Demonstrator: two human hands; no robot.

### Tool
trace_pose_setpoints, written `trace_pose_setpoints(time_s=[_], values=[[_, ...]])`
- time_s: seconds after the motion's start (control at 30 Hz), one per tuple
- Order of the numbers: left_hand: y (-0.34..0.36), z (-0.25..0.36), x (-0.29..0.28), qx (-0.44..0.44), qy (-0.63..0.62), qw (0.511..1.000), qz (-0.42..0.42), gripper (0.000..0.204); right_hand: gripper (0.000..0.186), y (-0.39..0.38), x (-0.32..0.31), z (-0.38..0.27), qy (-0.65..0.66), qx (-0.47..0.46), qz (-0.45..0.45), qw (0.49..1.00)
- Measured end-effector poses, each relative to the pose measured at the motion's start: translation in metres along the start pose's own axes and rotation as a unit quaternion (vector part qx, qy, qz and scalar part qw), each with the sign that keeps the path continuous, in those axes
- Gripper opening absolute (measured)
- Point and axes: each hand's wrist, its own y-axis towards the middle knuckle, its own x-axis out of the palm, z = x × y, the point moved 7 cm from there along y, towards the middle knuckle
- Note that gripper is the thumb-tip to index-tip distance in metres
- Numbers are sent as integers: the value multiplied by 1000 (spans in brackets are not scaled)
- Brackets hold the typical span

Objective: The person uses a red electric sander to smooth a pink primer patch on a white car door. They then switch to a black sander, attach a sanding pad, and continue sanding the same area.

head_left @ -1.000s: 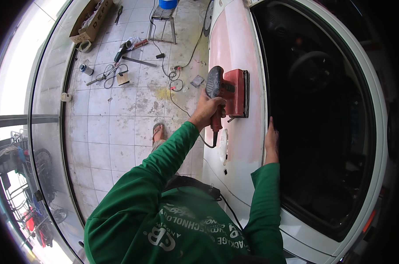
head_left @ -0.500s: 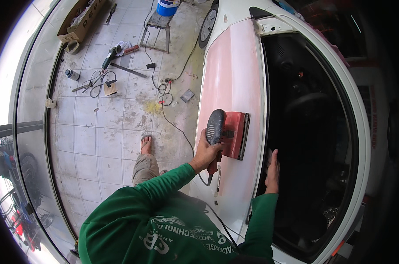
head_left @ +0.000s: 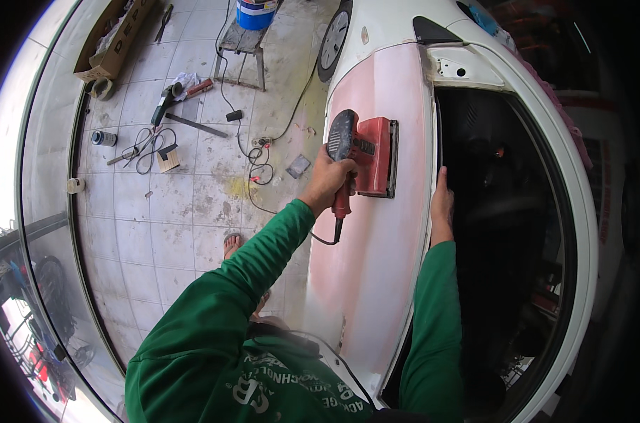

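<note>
A red and black electric sander [head_left: 374, 156] lies with its pad against the car door [head_left: 383, 268]. The door carries pink and whitish filler patches over white paint. Wrapped round the sander's grip is my left hand [head_left: 327, 182], its arm in a green sleeve. From the lower end of the grip a dark cord trails off over the door's outer side. My right hand [head_left: 442, 211] rests along the inner edge of the door's window opening [head_left: 489, 247], fingers stretched out and holding nothing.
On the tiled floor [head_left: 172, 225] lie a green angle grinder [head_left: 166, 99], a cardboard box [head_left: 108, 63], a can [head_left: 104, 138] and a power strip with looped cable [head_left: 260, 143]. A stool [head_left: 241, 42] bears a blue bucket [head_left: 255, 13]. A glass partition [head_left: 52, 176] runs along the left.
My left hand has slid the sander forward along the door, toward the front wheel. My right hand has moved forward along the window edge too. The whole view has shifted slightly.
</note>
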Motion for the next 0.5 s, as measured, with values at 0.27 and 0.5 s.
trace_pose_setpoints(time_s=[0.27,0.5], values=[[127,70,8,10,-3,1000,-20,43,89,4,0,-1,2,13,-15,1000],[74,40,13,14,-23,999,-18,47,84,16,7,14,30,-11,-16,999]])
